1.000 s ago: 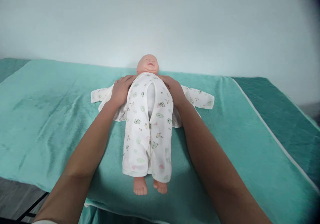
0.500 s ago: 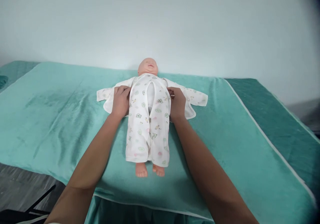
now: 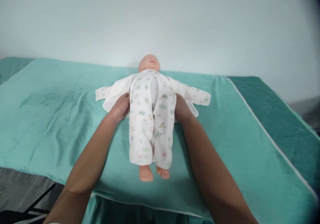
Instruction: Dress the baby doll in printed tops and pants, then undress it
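Observation:
A baby doll (image 3: pixel 149 62) lies on its back, head toward the wall. It wears a white printed jacket (image 3: pixel 120 90), sleeves spread out to both sides, and white printed trousers (image 3: pixel 142 134) that reach up to the chest. A slit down the front of the trousers shows white beneath. Both bare feet stick out at the bottom. My left hand (image 3: pixel 121 108) is closed at the doll's side, fingers curled in behind the trousers. On the opposite side my right hand (image 3: pixel 181 108) grips too, its fingers hidden behind the doll and trousers.
Light green cloth (image 3: pixel 62 117) with some wrinkles covers the table. Darker green cloth (image 3: pixel 282 117) lies beyond a white seam on the right. A pale wall (image 3: pixel 160 20) rises behind the table, and grey floor (image 3: pixel 17 184) shows at lower left.
Both hands have slid further in behind the doll's sides. The legs and feet have shifted slightly right and toward me, and the view has moved a little.

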Motion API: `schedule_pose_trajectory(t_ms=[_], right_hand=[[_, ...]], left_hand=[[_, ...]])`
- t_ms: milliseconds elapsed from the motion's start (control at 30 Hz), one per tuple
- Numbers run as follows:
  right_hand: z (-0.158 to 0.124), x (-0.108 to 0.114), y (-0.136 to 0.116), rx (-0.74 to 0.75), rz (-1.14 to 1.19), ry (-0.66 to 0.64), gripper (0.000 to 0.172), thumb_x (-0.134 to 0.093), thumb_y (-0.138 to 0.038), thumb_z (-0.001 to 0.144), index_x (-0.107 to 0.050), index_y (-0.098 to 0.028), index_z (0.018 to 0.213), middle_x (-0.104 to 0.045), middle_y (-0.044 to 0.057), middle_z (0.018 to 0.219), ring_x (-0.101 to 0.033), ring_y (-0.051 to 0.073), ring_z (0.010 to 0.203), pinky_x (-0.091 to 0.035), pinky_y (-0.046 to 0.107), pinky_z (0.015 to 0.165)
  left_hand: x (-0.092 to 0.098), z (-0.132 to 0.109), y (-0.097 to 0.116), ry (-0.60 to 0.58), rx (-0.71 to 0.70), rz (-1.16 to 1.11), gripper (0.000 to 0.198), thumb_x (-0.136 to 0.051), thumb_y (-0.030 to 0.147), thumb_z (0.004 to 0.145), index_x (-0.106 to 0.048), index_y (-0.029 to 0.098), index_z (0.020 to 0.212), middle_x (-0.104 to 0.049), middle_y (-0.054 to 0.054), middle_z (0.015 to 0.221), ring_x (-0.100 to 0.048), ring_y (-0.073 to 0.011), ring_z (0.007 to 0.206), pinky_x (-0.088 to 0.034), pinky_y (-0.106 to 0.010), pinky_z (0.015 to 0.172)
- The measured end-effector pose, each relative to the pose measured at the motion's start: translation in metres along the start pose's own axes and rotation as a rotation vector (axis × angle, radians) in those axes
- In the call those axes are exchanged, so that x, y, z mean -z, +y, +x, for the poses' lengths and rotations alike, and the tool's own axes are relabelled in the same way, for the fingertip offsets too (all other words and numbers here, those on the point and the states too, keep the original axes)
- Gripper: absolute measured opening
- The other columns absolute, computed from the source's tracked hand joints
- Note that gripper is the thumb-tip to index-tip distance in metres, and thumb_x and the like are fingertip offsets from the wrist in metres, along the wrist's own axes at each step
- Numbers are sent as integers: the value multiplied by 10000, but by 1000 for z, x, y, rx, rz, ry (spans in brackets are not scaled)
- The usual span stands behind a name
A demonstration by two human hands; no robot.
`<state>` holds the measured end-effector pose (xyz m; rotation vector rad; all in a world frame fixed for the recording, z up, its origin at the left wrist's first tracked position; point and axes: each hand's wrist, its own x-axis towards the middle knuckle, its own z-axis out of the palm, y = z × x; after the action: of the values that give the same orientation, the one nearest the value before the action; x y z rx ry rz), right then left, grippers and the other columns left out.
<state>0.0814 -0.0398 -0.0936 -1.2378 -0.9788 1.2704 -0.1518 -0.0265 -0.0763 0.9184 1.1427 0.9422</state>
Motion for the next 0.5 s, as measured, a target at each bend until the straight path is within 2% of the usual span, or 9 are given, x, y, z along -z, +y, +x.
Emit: schedule_pose_trajectory(t_ms=[100, 233, 367, 500], right_hand=[[-4, 1, -3, -20, 41, -85, 314, -898, -414, 603, -730, -232, 795, -754, 61, 832, -714, 299, 915, -623, 425, 815], [-4, 4, -1, -28, 77, -195, 334, -905, -382, 618, -745, -208, 854, -770, 72, 897, -729, 308, 943, -631, 443, 835], [0, 7, 3, -19, 74, -222, 324, -888, -359, 641, -752, -204, 891, -773, 66, 888, -734, 292, 884, -635, 437, 777], [1, 6, 5, -25, 86, -217, 278, -863, -351, 676, -749, -215, 890, -772, 64, 884, -734, 302, 963, -639, 436, 830]], left_hand=[[-1, -1, -1, -63, 27, -126, 256, -723, 272, 815, -732, 145, 1037, -771, -79, 847, -754, -243, 865, -647, -369, 834], [1, -4, 1, -52, 106, -197, 269, -676, 212, 794, -749, 120, 1035, -779, -96, 840, -767, -281, 921, -663, -400, 871], [0, -11, 7, -67, 227, -248, 315, -599, 247, 830, -746, 130, 1083, -777, -106, 829, -764, -317, 971, -660, -461, 897], [-3, -13, 9, -75, 237, -215, 340, -555, 289, 852, -739, 157, 1105, -771, -102, 824, -754, -328, 1011, -655, -487, 915]])
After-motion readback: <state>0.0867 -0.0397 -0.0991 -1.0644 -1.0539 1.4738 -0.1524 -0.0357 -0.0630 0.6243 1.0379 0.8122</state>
